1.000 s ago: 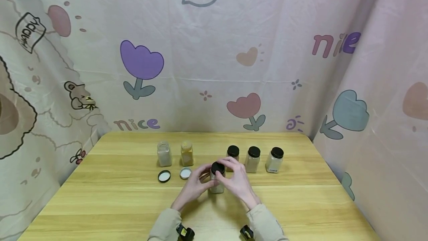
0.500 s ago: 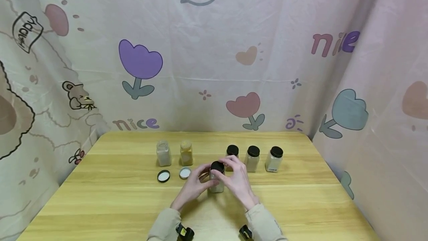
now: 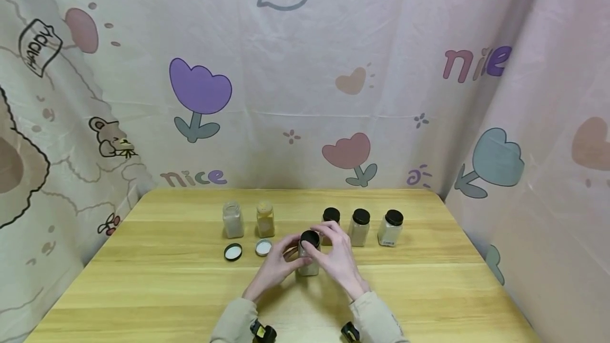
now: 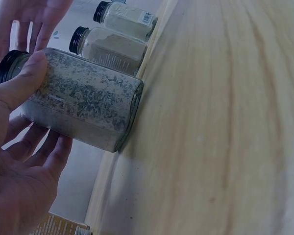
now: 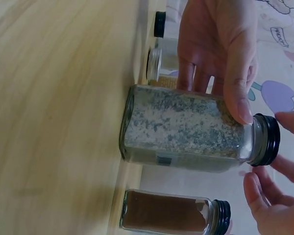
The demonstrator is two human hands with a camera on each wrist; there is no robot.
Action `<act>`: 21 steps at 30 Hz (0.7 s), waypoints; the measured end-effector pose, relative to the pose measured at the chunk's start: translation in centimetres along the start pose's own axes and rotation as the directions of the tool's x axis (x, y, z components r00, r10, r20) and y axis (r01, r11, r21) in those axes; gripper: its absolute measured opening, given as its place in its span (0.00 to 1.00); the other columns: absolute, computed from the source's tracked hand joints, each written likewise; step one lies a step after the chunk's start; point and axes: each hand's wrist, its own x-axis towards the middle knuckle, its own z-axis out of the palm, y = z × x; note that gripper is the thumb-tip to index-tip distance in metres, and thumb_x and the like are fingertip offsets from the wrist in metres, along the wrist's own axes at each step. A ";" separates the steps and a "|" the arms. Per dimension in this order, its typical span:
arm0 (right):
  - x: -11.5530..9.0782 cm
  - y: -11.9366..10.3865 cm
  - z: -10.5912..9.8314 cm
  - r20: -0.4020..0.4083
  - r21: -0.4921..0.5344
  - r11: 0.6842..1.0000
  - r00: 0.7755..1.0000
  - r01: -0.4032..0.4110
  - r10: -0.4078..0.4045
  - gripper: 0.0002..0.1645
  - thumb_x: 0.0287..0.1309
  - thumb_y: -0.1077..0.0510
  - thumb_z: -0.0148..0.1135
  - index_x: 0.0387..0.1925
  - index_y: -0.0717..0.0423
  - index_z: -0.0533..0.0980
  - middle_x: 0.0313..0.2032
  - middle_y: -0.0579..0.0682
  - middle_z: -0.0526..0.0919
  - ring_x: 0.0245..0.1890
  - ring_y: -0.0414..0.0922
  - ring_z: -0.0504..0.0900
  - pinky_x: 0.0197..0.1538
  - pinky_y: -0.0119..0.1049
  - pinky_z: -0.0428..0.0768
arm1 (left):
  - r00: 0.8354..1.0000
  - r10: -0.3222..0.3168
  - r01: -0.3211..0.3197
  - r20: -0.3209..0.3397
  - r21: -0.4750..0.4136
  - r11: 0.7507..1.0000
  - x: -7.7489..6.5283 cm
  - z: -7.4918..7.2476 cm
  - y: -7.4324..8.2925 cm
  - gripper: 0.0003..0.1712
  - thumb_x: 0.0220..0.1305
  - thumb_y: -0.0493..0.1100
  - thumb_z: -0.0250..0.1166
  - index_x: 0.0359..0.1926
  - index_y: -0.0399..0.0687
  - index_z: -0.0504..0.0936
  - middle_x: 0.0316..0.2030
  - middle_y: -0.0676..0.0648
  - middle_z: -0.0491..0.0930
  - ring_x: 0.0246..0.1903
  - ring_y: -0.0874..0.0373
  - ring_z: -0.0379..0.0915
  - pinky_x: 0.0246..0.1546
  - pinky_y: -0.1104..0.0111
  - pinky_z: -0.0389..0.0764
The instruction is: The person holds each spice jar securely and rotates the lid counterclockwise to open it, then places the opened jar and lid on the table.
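A square glass jar [image 5: 181,122] with speckled grey-green and pale contents stands upright at the middle of the table. My left hand [image 3: 278,264] grips its body, thumb on the near face and fingers behind. At the jar's top, my right hand [image 3: 338,255] holds the black lid [image 5: 267,139] by its rim between thumb and fingers. The lid sits on the jar's neck. Left of the hands, two lidless jars, one with white contents [image 3: 233,221] and one with yellow [image 3: 265,221], stand behind two lids [image 3: 233,252] that lie with their white insides up.
Three black-lidded jars stand back right: a brown-filled jar [image 5: 166,213] partly behind my right hand, a pale jar [image 3: 359,229] and another pale jar [image 3: 391,229] with a barcode label. A patterned curtain [image 3: 286,94] hangs behind the wooden table [image 3: 157,290].
My right thumb has shifted slightly left across the black lid. The left hand keeps its grip and the jar stays in place.
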 end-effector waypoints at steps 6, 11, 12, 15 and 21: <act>-0.2 -0.3 0.2 -0.004 -0.056 0.998 0.999 -0.042 0.042 0.25 0.49 0.50 0.79 0.47 0.57 0.84 0.42 0.48 0.84 0.40 0.46 0.82 0.43 0.37 0.85 | 1.000 0.004 -0.004 -0.002 -0.005 1.000 -0.2 0.1 0.0 0.34 0.59 0.37 0.73 0.66 0.37 0.72 0.65 0.34 0.74 0.66 0.37 0.69 0.72 0.56 0.71; -0.1 -0.3 0.2 0.022 -0.069 0.998 1.000 0.011 -0.010 0.21 0.51 0.57 0.77 0.48 0.60 0.84 0.45 0.52 0.86 0.44 0.48 0.84 0.46 0.43 0.87 | 1.000 0.014 -0.014 -0.010 0.003 1.000 -0.2 0.1 0.0 0.34 0.60 0.36 0.73 0.65 0.35 0.72 0.64 0.33 0.74 0.66 0.36 0.70 0.70 0.56 0.73; -0.1 -0.2 0.1 0.032 -0.067 0.998 0.999 0.019 -0.017 0.21 0.52 0.59 0.76 0.48 0.61 0.84 0.46 0.52 0.86 0.45 0.49 0.84 0.47 0.43 0.86 | 1.000 0.012 -0.012 -0.013 0.001 1.000 -0.2 0.1 0.0 0.34 0.60 0.37 0.73 0.66 0.35 0.72 0.64 0.32 0.74 0.66 0.36 0.70 0.70 0.56 0.73; 0.0 -0.3 -0.1 0.073 -0.035 0.999 0.997 0.014 -0.011 0.22 0.51 0.62 0.72 0.50 0.61 0.83 0.49 0.54 0.86 0.50 0.50 0.83 0.52 0.42 0.85 | 1.000 0.004 -0.004 -0.014 -0.009 1.000 -0.1 0.1 0.1 0.35 0.60 0.37 0.72 0.66 0.34 0.71 0.65 0.32 0.74 0.66 0.36 0.69 0.70 0.57 0.73; 0.0 -0.2 -0.1 0.093 0.008 1.000 0.996 -0.010 0.009 0.25 0.53 0.59 0.72 0.54 0.60 0.81 0.55 0.55 0.84 0.57 0.53 0.81 0.63 0.57 0.78 | 1.000 0.022 -0.022 -0.006 -0.015 1.000 -0.1 0.2 0.0 0.34 0.60 0.35 0.72 0.66 0.31 0.71 0.63 0.29 0.73 0.66 0.33 0.69 0.70 0.56 0.73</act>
